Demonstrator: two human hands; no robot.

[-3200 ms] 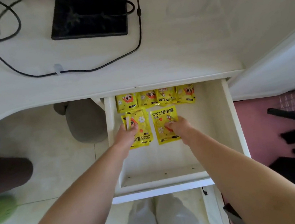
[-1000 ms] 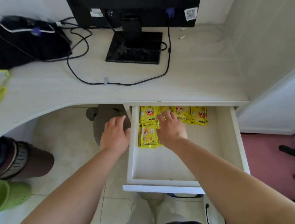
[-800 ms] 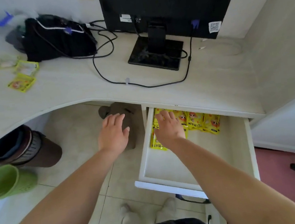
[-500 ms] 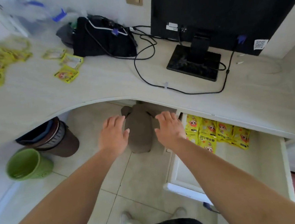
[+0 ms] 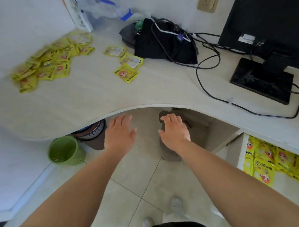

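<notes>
My left hand point(image 5: 119, 134) and my right hand point(image 5: 174, 130) hover side by side in front of the curved desk edge point(image 5: 144, 105), fingers straight, holding nothing. A pile of yellow packets point(image 5: 48, 66) lies on the desk at the far left. Three more yellow packets point(image 5: 127, 63) lie near the desk's middle. At the lower right, the open white drawer point(image 5: 241, 155) holds several yellow packets point(image 5: 275, 164) laid in rows.
A black bag point(image 5: 163, 45) with cables sits at the back of the desk beside a monitor on its black base point(image 5: 262, 80). Below the desk stand a green basket point(image 5: 64, 150), a brown bin point(image 5: 93, 137) and a grey-brown object point(image 5: 190, 127) on the tiled floor.
Both hands have left the drawer and its packets and moved left to the front of the desk. The view has swung left and up, bringing the packet pile into sight.
</notes>
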